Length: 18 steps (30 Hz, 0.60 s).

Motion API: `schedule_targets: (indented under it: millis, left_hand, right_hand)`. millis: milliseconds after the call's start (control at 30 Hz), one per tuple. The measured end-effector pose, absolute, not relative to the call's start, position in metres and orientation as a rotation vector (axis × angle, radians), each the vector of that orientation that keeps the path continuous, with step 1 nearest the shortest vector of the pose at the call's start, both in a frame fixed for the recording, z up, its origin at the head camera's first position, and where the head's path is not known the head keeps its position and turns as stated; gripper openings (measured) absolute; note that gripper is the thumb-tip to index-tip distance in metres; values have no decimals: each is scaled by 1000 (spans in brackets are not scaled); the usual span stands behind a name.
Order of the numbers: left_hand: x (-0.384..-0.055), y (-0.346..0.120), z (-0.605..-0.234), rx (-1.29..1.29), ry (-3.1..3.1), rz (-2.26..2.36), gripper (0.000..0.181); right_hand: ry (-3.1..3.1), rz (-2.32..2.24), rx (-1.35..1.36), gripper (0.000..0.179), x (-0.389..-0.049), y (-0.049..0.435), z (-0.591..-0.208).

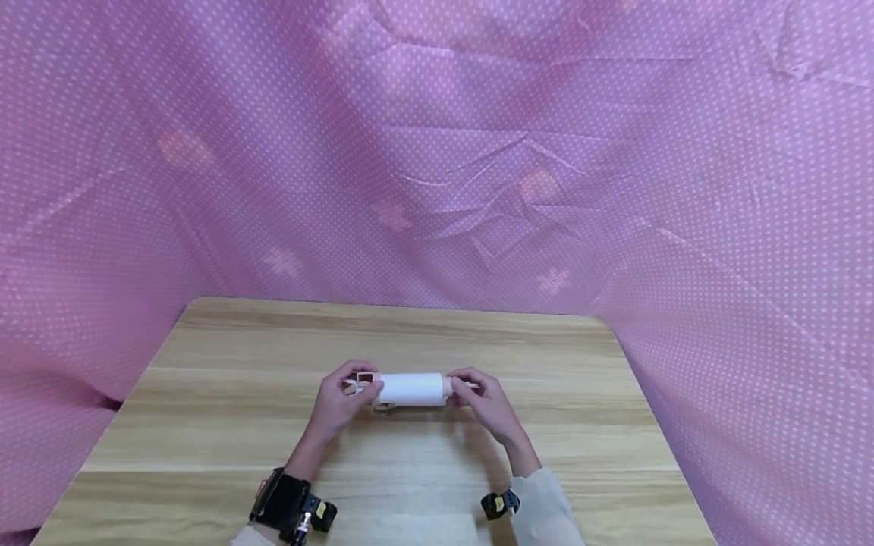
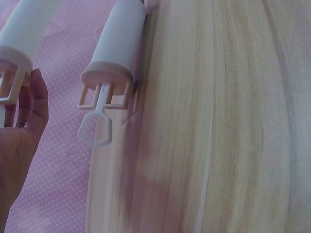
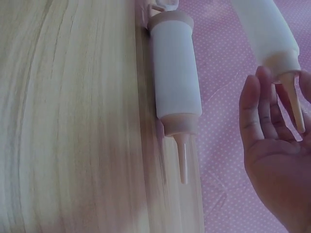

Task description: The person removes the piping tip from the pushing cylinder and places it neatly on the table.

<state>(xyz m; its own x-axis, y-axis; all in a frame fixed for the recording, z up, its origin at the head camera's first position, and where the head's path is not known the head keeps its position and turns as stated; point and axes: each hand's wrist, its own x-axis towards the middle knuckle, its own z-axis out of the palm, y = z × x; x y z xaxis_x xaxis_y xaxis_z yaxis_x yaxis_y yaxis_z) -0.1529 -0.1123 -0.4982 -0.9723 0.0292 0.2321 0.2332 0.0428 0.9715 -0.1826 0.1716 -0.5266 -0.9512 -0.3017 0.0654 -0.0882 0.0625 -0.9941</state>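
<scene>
My left hand (image 1: 336,406) grips the handle end of an icing syringe (image 1: 412,389), which has a white barrel and pale peach caps. The thumb lies over its end cap and the fingers go behind. At the other end my right hand (image 1: 493,408) holds the nozzle-side collar between thumb and fingertips, and the tapered nozzle (image 3: 293,104) points toward the palm. The syringe is level and raised over the table. A second, matching syringe (image 3: 177,70) lies on the tabletop; its ring-shaped plunger handle (image 2: 95,130) shows in the left wrist view. In the head view the held one mostly hides it.
The pale wood-grain table (image 1: 205,425) ends at a back edge against a pink dotted cloth (image 1: 437,189), which also hangs at both sides. Black straps with small cameras are on the wrists, the left one a wide wristband (image 1: 281,500).
</scene>
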Motion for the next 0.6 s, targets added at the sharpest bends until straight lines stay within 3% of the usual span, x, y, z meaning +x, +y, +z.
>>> schedule_targets:
  millis: [400, 600]
  left_hand:
    - [-152, -110, -501, -220, -2194, -2066, 25]
    - [-152, -109, -501, -227, -2199, -2046, 26]
  right_hand:
    - [2160, -2003, -566, 26, -181, 178, -526]
    - [2174, -2020, -516, 21, -180, 175, -522]
